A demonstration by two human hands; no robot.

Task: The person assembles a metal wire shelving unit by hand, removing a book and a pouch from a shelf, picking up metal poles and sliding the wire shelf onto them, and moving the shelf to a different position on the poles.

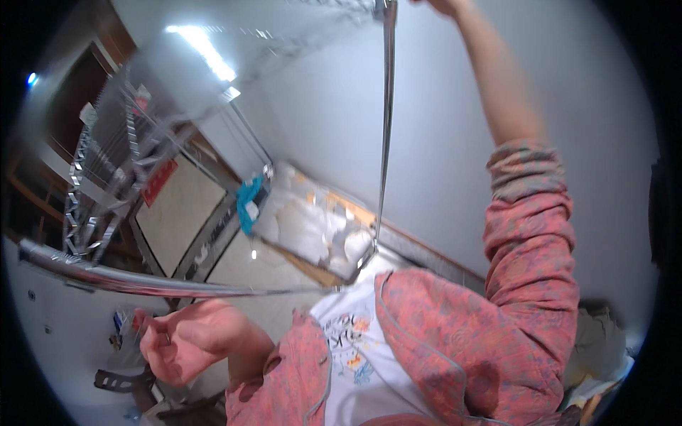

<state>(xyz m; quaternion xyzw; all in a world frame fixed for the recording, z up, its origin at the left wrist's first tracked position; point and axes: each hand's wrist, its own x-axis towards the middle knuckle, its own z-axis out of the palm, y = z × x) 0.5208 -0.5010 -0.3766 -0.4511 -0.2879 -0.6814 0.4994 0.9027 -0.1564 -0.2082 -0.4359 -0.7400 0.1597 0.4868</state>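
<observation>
My left hand (188, 342) is at the lower left, below a chrome rail (163, 285), with its fingers curled inward. Whatever it may hold is too blurred to make out. My right arm stretches up, and only part of my right hand (442, 6) shows at the upper edge, close to the top of an upright chrome pole (387, 106); its fingers are cut off from view. Rail and pole look like parts of a metal rack frame around me. A blurred wire shelf (106, 170) with zigzag edges is joined to the rail on the left.
A shiny, crumpled sheet-like covering (305, 220) lies low within the frame, beside a teal cloth or bag (249, 206). A pale wall (440, 142) rises behind the pole. Left are a door with a red hanging (159, 182) and a dark chair (121, 381). Piled items (600, 348) stand at lower right.
</observation>
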